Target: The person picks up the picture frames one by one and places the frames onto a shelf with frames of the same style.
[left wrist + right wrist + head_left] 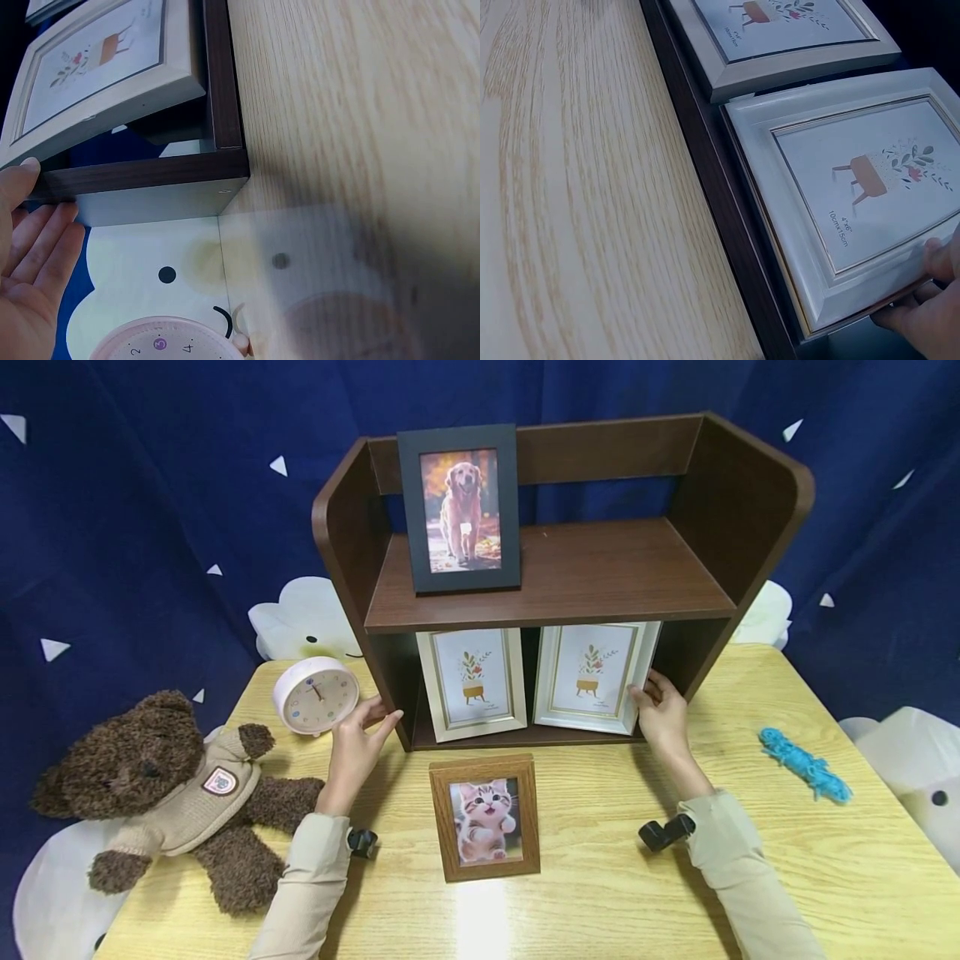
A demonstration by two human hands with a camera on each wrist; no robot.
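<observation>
A dark brown two-tier shelf (615, 564) stands on the table. My left hand (355, 752) holds its left side panel low down, with the thumb at the front edge and the fingers along the outer face in the left wrist view. My right hand (664, 720) pinches the right edge of a white photo frame (590, 677), thumb on the front and fingers behind. This frame leans in the lower compartment beside a cream photo frame (474, 685); both show a flowerpot print. On the upper tier stands a dark frame (459, 510) with a dog picture.
A wooden frame (486, 818) with a kitten picture lies in front of the shelf. To the left are a round pink clock (317, 695) and a brown teddy bear (172, 785). Blue yarn (806, 765) lies on the right. A dark blue curtain hangs behind.
</observation>
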